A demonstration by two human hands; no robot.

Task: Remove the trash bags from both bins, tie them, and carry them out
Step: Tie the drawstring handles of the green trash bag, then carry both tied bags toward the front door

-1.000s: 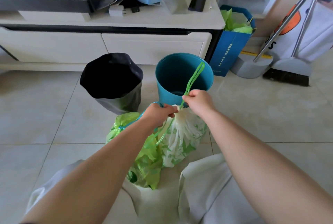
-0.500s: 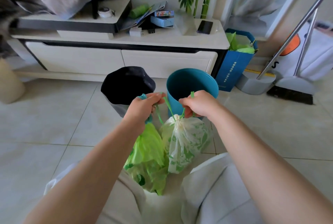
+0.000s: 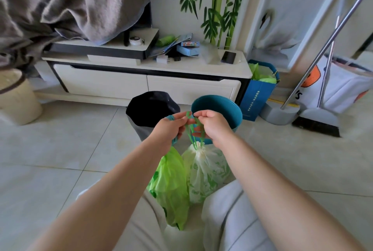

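1. Room: tiled floor (image 3: 60, 150), TV cabinet (image 3: 145, 81) at the back wall, broom (image 3: 314, 121) and dustpan leaning at right. Camera view has tipped up over the last second: more wall and cabinet top show now, so I read it as the person rising.
2. Bins: black-lined bin (image 3: 151, 113) and teal bin (image 3: 218, 113) stand side by side in front of the cabinet. Teal bin shows bare inside, its bag is out. Dark bin still shows a black liner; cannot tell whether that is a fresh one.
3. Bags: green trash bag (image 3: 171, 186) and white printed trash bag (image 3: 207, 174) hang touching each other, between the knees. A second ago both slumped on the floor; now they hang from the hands, off the tiles as far as I can tell.
4. White bag's neck is cinched tight under the green drawstring (image 3: 194, 139). Earlier that string ran long up over the teal rim; now it is gathered short between the hands.
5. Left hand (image 3: 171, 127): fingers closed, pinching the drawstring, with the green bag's blue-green handle loop round the hand.
6. Right hand (image 3: 214, 125): fingers curled shut on the same drawstring loops, just beside the left.
7. Read: removal done, tying near done or being finished. Next is likely consolidating both bags to carry out.
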